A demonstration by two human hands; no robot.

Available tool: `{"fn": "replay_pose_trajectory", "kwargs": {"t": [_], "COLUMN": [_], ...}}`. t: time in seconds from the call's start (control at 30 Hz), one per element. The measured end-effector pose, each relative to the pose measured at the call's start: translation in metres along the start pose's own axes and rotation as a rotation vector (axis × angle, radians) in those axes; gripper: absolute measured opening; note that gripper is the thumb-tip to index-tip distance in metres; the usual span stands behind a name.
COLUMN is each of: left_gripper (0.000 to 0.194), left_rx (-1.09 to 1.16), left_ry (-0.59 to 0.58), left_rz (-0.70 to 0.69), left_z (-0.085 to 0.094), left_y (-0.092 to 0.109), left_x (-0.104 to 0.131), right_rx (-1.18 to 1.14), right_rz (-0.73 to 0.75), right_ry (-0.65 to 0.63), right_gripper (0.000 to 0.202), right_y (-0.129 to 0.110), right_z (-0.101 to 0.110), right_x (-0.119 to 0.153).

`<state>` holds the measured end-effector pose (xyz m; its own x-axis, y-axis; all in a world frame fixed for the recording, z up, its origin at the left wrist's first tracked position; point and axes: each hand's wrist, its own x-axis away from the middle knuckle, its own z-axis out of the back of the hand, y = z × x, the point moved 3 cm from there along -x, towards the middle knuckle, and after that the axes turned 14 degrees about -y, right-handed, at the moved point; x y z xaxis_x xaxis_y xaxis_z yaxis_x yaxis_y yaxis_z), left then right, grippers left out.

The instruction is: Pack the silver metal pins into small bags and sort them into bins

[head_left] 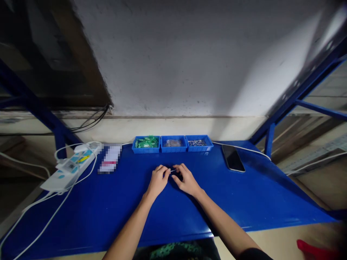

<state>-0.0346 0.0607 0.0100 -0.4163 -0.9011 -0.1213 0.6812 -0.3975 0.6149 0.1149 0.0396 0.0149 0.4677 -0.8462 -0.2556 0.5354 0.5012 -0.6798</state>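
Observation:
My left hand [159,178] is over the middle of the blue table, with thumb and forefinger pinched on one end of a thin, pale rod [173,170]. The rod is too small for me to tell its kind. Facing it from the right, my right hand [187,180] has curled fingers, the thumb apart from the forefinger. Its fingertips are at the rod's other end; whether they touch it I cannot tell. Beyond both hands stand three small blue bins in a row: one with green packets [148,142], one with clear pieces [173,143], one with slim metal pins [197,143].
A white power strip [69,168] with loose cables lies on the table's left, beside a blurred-out white and red item [110,159]. On the right rests a dark phone [233,158]. Blue frame posts [269,139] rise at both sides, with a wall [184,65] behind.

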Motion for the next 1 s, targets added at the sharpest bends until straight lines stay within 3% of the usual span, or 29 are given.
{"fn": "replay_pose_trajectory", "kwargs": {"t": [0.1, 0.27, 0.5, 0.7, 1.0], "left_gripper": [0.031, 0.031, 0.035, 0.024, 0.035], "left_rx": [0.022, 0.091, 0.12, 0.22, 0.194], "left_ry": [-0.029, -0.029, -0.01, 0.006, 0.001], "left_rz": [-0.03, -0.019, 0.024, 0.009, 0.03], "left_z": [-0.001, 0.0, 0.001, 0.003, 0.004], "left_y": [0.002, 0.003, 0.002, 0.004, 0.005], "left_x": [0.0, 0.001, 0.002, 0.004, 0.002], "right_rx": [0.038, 0.085, 0.162, 0.184, 0.266], "right_rz": [0.014, 0.014, 0.006, 0.0, 0.039], "right_ry": [0.028, 0.063, 0.061, 0.051, 0.001], "right_gripper": [0.013, 0.01, 0.011, 0.019, 0.016], "right_y": [0.001, 0.004, 0.008, 0.011, 0.0], "right_z": [0.0, 0.003, 0.005, 0.003, 0.014], "right_x": [0.0, 0.0, 0.0, -0.001, 0.0]}}
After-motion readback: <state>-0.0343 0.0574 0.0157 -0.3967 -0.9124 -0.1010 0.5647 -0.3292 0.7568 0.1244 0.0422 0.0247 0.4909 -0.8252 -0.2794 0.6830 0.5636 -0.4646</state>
